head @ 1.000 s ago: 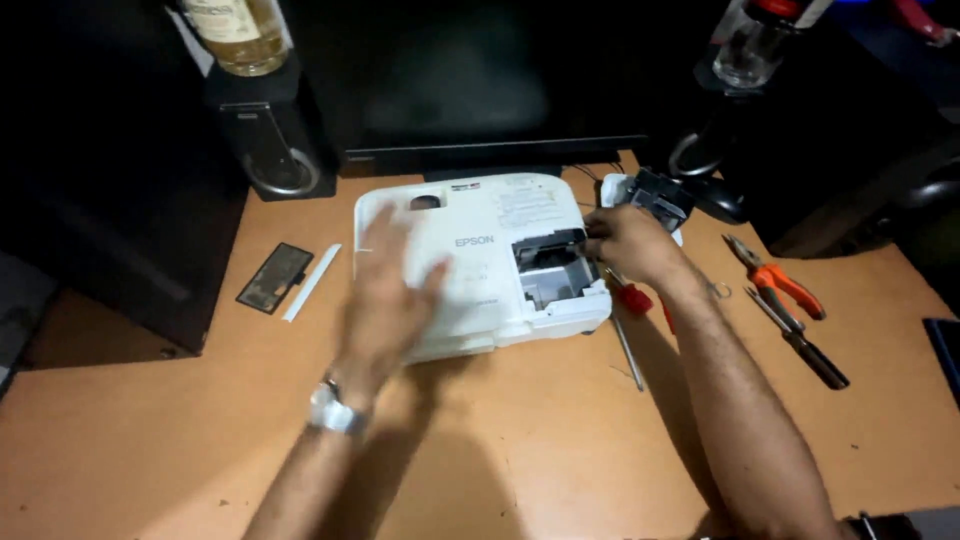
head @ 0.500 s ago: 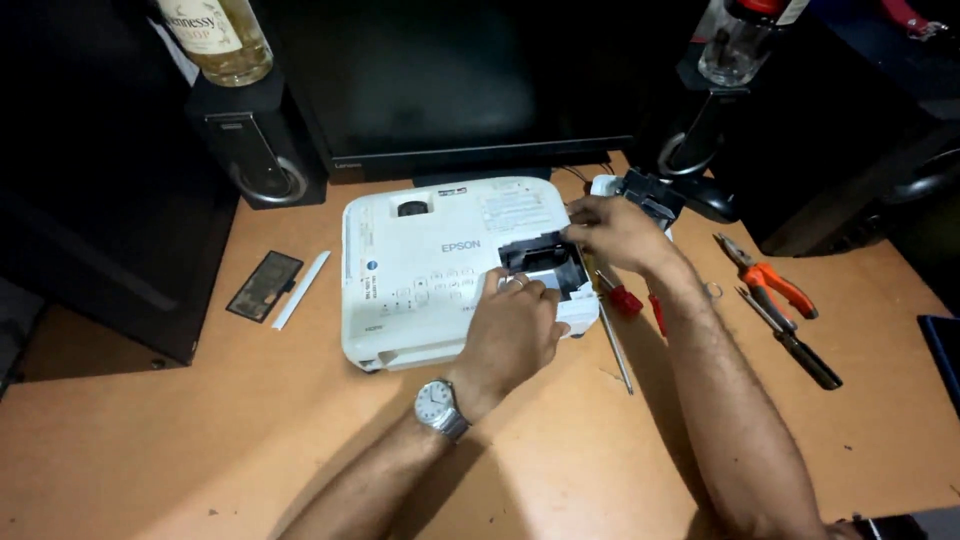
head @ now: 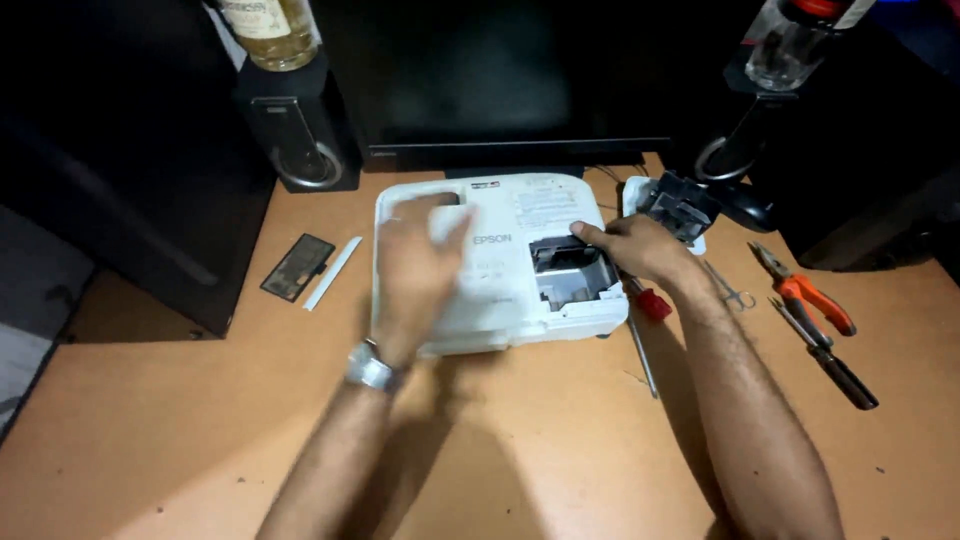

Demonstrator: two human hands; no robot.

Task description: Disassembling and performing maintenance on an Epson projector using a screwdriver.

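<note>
Left grip (head: 415, 265) flat, apart on white projector (head: 495, 262); right grip (head: 640, 248) at its open bay, state unclear; pliers (head: 803, 292) beside

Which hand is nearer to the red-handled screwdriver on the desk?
Right. The right hand rests at the projector's open bay, just above the red-handled screwdriver; the left hand lies flat on the projector's far side.

dark monitor screen (head: 500, 70) behind desk, white label (head: 545, 208) on projector (head: 500, 300)
</note>
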